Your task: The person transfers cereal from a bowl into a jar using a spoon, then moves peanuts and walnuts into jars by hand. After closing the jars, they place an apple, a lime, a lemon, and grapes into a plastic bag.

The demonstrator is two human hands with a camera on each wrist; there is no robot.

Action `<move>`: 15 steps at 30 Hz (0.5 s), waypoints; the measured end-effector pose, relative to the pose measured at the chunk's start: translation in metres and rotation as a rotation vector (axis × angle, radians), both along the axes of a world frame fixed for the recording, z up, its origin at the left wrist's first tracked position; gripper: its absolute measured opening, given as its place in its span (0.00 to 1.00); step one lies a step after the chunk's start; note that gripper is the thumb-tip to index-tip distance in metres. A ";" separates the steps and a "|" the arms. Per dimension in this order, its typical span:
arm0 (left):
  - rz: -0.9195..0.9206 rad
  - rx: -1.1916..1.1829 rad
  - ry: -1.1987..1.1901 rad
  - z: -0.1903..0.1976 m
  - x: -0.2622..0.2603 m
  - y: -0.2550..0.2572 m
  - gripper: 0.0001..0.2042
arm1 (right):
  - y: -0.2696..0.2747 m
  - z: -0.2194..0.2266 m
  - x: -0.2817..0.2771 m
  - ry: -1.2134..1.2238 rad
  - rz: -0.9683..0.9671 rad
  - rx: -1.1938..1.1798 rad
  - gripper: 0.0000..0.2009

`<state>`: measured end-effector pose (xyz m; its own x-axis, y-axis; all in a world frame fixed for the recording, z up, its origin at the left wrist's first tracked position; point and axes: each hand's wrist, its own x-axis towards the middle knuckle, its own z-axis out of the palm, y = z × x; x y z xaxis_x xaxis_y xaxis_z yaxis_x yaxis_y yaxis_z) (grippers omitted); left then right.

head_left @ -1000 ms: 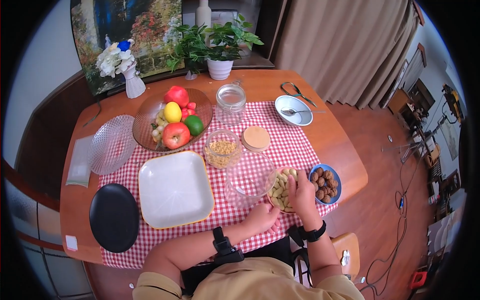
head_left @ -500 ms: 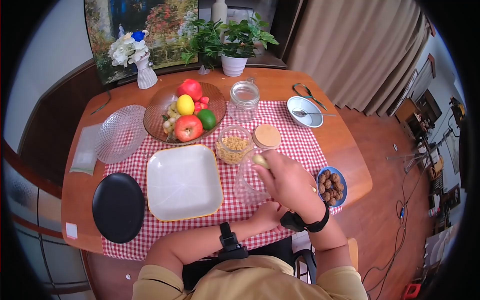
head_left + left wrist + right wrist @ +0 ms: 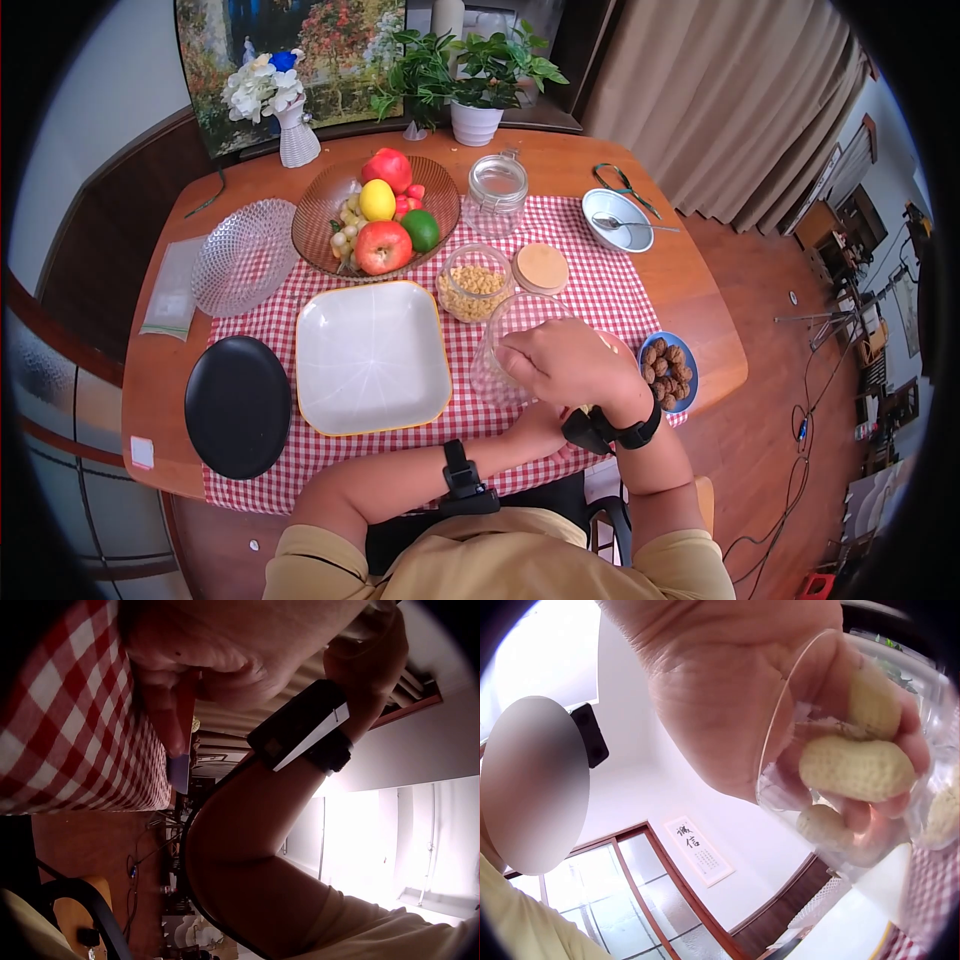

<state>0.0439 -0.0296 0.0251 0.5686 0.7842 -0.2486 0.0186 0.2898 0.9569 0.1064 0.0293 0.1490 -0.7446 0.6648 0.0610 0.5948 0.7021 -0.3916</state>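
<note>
My right hand (image 3: 570, 365) reaches over the mouth of a clear jar (image 3: 487, 370), fingers pointing down. In the right wrist view, its curled fingers hold peanuts (image 3: 855, 769), seen through the clear wall. Other peanuts (image 3: 941, 817) show lower in that view. My left hand (image 3: 537, 432) stays low at the near edge of the table, its thumb and fingers at the rim of a pink bowl (image 3: 187, 701). From the head view, my right hand and wrist hide most of this bowl and the peanuts in it.
A blue bowl of walnuts (image 3: 665, 375) stands right of the hands. Behind the jar are a glass jar of yellow bits (image 3: 473, 285) and a wooden lid (image 3: 541, 268). To the left lie a white square dish (image 3: 373, 360), a black plate (image 3: 238, 408) and a fruit bowl (image 3: 310, 235).
My right hand has moved left from the pink bowl to the clear jar, carrying peanuts, and its fingers have dipped at the mouth. My left hand has stayed by the pink bowl.
</note>
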 end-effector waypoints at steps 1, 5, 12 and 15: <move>-0.005 0.007 0.000 0.000 0.000 0.000 0.07 | 0.000 0.000 0.000 0.001 -0.003 0.000 0.17; 0.002 0.002 -0.009 -0.001 0.001 0.000 0.07 | 0.000 -0.003 0.001 0.017 -0.003 0.020 0.17; 0.018 0.012 -0.018 -0.011 0.004 0.001 0.14 | -0.008 -0.003 0.006 0.471 -0.113 0.055 0.09; 0.007 -0.065 0.077 -0.013 0.007 0.002 0.18 | -0.013 -0.004 0.039 0.683 -0.224 0.150 0.05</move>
<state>0.0512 -0.0276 0.0123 0.5404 0.7688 -0.3420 0.0889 0.3520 0.9318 0.1449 0.0162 0.1449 -0.3551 0.7444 0.5655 0.3880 0.6677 -0.6353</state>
